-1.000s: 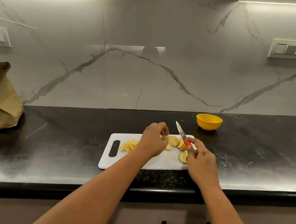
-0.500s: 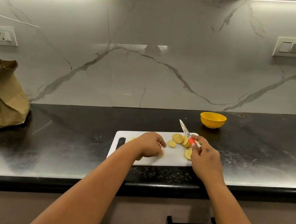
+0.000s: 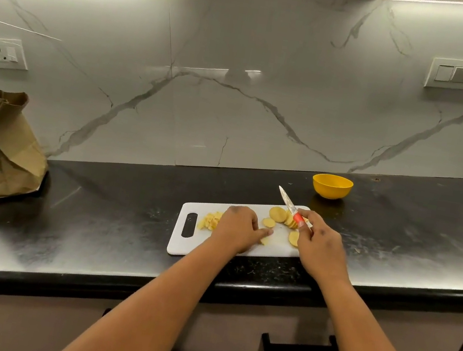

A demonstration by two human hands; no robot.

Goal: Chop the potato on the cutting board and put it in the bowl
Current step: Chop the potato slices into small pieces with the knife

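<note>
Your left hand: lying knuckles-up on the cutting board, fingers curled, fingertips pinning a small potato piece to the board.
Your right hand: gripping the red handle of the knife, blade pointing up and away, clear of the board.
Potato: lying sliced on the board; round slices are leaning together just beside your right hand, and a heap of chopped bits is sitting near the board's handle slot.
Handling: the slices are looking thin, light, firm and probably wet and slippery; you are likely better off scooping them together than pinching single pieces.
Bowl: standing on the counter beyond the board's right corner, apart from it; no potato showing inside.
</note>
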